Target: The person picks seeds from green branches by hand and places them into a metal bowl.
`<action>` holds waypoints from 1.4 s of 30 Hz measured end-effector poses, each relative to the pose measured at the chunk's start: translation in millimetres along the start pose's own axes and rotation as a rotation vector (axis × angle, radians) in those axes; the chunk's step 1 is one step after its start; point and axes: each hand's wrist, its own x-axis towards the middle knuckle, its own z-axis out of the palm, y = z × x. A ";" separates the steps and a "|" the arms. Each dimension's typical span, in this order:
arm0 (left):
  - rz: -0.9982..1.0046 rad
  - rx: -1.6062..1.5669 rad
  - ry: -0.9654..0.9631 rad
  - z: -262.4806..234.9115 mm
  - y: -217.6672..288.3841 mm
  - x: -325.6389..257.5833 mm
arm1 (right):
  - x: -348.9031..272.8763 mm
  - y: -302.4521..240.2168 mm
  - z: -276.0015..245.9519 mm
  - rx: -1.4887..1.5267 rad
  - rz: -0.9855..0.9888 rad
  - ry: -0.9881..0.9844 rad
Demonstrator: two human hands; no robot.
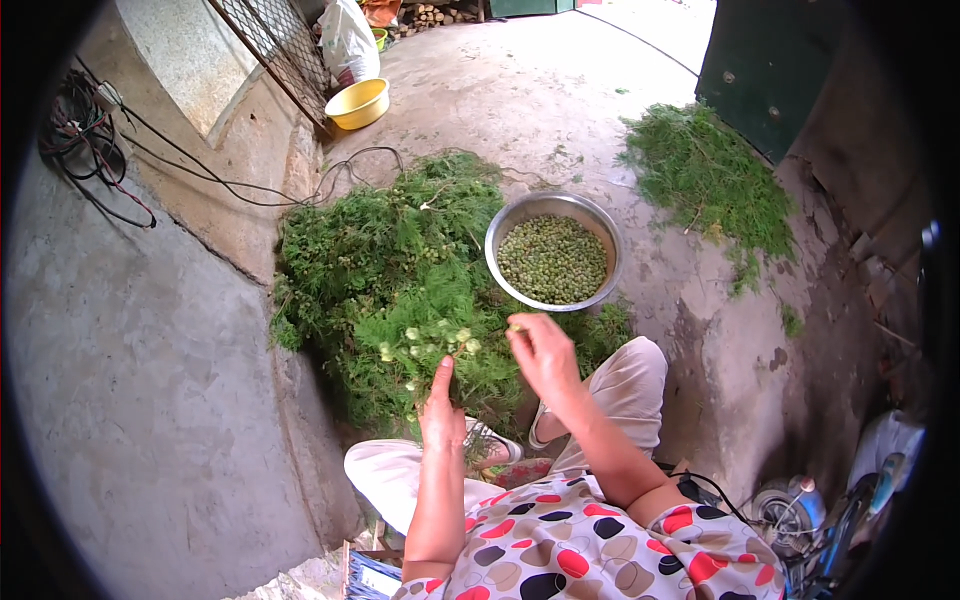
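My left hand (442, 412) is closed round the stem of a green, feathery conifer branch (420, 330), its thumb lying along the top. Pale green cones (462, 342) cluster on the branch just beyond that thumb. To the right, my right hand (545, 358) pinches a small yellow-green cone (516, 327) between thumb and fingertips, in front of the metal bowl's near rim. The round metal bowl (494, 268) holds a heap of small green cones (552, 260). Beneath and beyond my left hand lies a big pile of cut conifer branches (350, 250).
Another heap of green sprigs (710, 180) lies at the far right, by a dark green door (765, 80). A yellow basin (357, 104) and white sack (348, 45) stand at the back left. Black cable (260, 203) trails along the left wall. A wheeled item (790, 515) sits at lower right.
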 end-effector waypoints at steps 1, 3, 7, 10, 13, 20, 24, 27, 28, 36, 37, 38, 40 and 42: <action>0.001 -0.001 -0.016 -1.1 2.8 -0.6 | 3.0 7.5 -3.4 0.049 0.047 0.068; 0.011 0.020 -0.005 2.0 6.0 -3.9 | 4.2 22.8 -11.9 0.441 0.423 0.015; 0.074 0.085 0.041 -16.8 -2.6 11.4 | 2.8 28.7 -14.7 1.259 0.905 0.004; 0.185 0.218 0.059 -13.2 -4.9 11.1 | -13.3 65.3 -0.1 1.600 1.072 0.024; 0.331 0.312 0.083 -18.1 -11.1 14.6 | 12.4 80.9 1.7 1.622 1.139 0.167; 0.541 0.706 0.026 -7.3 1.7 6.2 | 72.5 17.1 -34.8 1.506 0.861 0.095; 0.776 0.623 -0.168 -16.4 -19.0 25.7 | 17.0 -40.6 -17.1 0.810 0.339 -0.449; 0.520 0.338 -0.175 -39.8 -26.4 44.2 | 0.0 -68.8 -6.3 0.409 0.005 -0.608; 0.561 0.395 -0.167 -37.1 -25.0 45.2 | -6.3 -68.4 -0.2 0.329 -0.064 -0.584; 0.758 0.628 -0.115 -20.3 -10.1 31.1 | -17.8 -56.9 9.7 0.241 -0.049 -0.524; 0.761 0.642 -0.099 -15.3 -7.0 28.6 | -17.4 -57.4 9.2 0.230 -0.019 -0.532; 0.763 0.655 -0.083 -9.5 -3.5 25.3 | -17.2 -56.6 9.2 0.176 -0.062 -0.524; 1.039 1.213 0.040 -1.4 5.7 13.8 | -17.2 -53.6 10.0 0.068 -0.149 -0.505; 1.090 1.293 0.077 -1.1 3.9 16.9 | -17.2 -51.0 11.8 0.052 -0.206 -0.418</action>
